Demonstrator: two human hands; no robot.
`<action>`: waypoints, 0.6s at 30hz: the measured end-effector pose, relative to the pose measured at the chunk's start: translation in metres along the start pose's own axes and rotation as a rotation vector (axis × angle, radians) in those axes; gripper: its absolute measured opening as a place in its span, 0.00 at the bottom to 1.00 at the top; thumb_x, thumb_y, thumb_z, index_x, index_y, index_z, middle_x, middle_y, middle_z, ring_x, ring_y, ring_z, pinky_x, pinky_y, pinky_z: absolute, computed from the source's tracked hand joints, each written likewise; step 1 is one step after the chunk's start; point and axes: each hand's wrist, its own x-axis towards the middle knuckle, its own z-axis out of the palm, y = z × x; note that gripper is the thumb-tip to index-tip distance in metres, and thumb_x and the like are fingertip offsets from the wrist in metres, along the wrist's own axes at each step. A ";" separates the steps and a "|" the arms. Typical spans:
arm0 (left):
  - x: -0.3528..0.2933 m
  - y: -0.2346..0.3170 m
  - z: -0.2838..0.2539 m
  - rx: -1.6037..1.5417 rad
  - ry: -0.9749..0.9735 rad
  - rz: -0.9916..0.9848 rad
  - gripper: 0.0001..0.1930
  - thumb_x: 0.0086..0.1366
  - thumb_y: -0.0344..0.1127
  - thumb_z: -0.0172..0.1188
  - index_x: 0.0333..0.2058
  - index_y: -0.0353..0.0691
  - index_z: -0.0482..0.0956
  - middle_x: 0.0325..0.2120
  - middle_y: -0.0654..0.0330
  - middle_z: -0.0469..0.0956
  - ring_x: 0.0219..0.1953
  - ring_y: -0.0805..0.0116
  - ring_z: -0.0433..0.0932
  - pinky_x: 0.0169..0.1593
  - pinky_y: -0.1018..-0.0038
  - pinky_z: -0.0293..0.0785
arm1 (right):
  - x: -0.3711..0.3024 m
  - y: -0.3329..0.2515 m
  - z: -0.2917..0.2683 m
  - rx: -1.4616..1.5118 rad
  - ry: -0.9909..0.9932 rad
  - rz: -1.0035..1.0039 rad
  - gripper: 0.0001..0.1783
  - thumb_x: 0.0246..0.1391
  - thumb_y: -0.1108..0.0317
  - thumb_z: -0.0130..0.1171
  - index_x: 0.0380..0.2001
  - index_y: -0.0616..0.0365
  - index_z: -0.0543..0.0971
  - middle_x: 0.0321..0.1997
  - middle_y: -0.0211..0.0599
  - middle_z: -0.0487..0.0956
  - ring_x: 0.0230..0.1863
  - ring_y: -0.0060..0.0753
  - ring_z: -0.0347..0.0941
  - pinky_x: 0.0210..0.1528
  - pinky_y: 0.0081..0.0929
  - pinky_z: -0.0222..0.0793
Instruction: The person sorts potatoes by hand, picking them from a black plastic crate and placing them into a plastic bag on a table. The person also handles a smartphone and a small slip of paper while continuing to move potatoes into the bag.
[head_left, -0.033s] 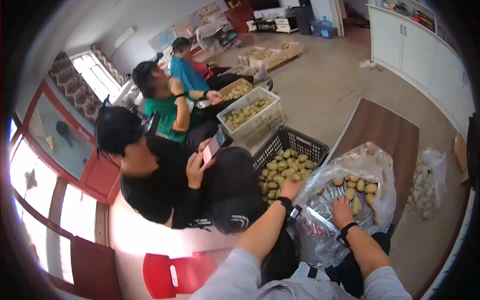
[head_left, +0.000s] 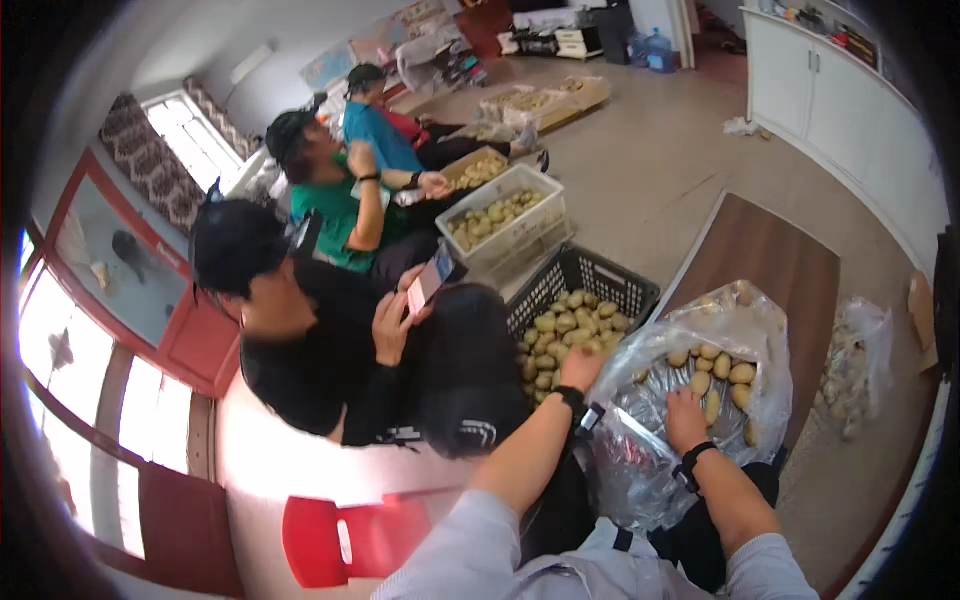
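Observation:
My left hand (head_left: 579, 371) reaches over the near right side of a black plastic crate (head_left: 640, 290) heaped with oval brown-green fruit that look like kiwifruit (head_left: 566, 322). Its fingertips are at the fruit, and I cannot make out whether they grip one. In front of me lies a clear plastic bag (head_left: 640, 480), spread wide around a shiny lining. My right hand (head_left: 686, 418) rests inside it, fingers stretched out on the lining, close beside several kiwifruit (head_left: 722, 368) gathered toward the bag's far right side. Dark bands circle both my wrists.
A brown board (head_left: 765, 250) lies beneath the bag. To my left a person in black (head_left: 320, 350) holds a phone (head_left: 428, 283). Farther off, people sit near a white crate (head_left: 505, 240) of fruit. A red stool (head_left: 350, 540) is at lower left; another plastic bag (head_left: 860, 350) lies right.
My left hand has shifted very slightly back and left at the crate. The right hand stays in almost the same place in the bag. The whole view has tilted a little.

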 end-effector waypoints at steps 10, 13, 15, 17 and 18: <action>-0.030 0.043 -0.004 -0.172 -0.180 -0.105 0.19 0.60 0.47 0.60 0.34 0.33 0.75 0.25 0.59 0.76 0.20 0.68 0.76 0.21 0.73 0.69 | 0.025 -0.036 -0.057 0.495 -0.032 0.261 0.27 0.49 0.72 0.62 0.52 0.63 0.66 0.50 0.61 0.73 0.52 0.62 0.69 0.53 0.43 0.65; -0.041 0.047 -0.002 -0.211 -0.417 -0.276 0.25 0.62 0.55 0.57 0.39 0.34 0.74 0.28 0.58 0.77 0.13 0.70 0.72 0.13 0.73 0.64 | 0.032 -0.061 -0.060 0.500 0.065 0.091 0.27 0.50 0.75 0.59 0.55 0.63 0.65 0.54 0.58 0.70 0.53 0.60 0.69 0.56 0.41 0.64; -0.050 0.059 0.007 -0.222 -0.476 -0.326 0.26 0.64 0.56 0.54 0.43 0.33 0.72 0.29 0.58 0.77 0.14 0.71 0.74 0.14 0.75 0.65 | 0.032 -0.066 -0.063 0.498 0.071 0.082 0.27 0.50 0.76 0.57 0.55 0.63 0.65 0.54 0.56 0.70 0.53 0.58 0.69 0.55 0.41 0.65; -0.055 0.064 0.010 -0.511 -0.624 -0.376 0.25 0.67 0.54 0.52 0.44 0.34 0.72 0.29 0.58 0.77 0.15 0.71 0.74 0.14 0.77 0.67 | 0.033 -0.079 -0.071 0.503 0.064 0.065 0.27 0.51 0.77 0.56 0.55 0.64 0.65 0.55 0.55 0.69 0.54 0.57 0.69 0.55 0.40 0.66; -0.058 0.069 0.007 -0.512 -0.640 -0.391 0.21 0.69 0.51 0.50 0.42 0.35 0.72 0.29 0.58 0.77 0.15 0.71 0.74 0.15 0.77 0.69 | 0.033 -0.090 -0.085 0.608 0.023 0.082 0.27 0.51 0.78 0.55 0.56 0.63 0.65 0.55 0.53 0.69 0.54 0.56 0.69 0.54 0.39 0.67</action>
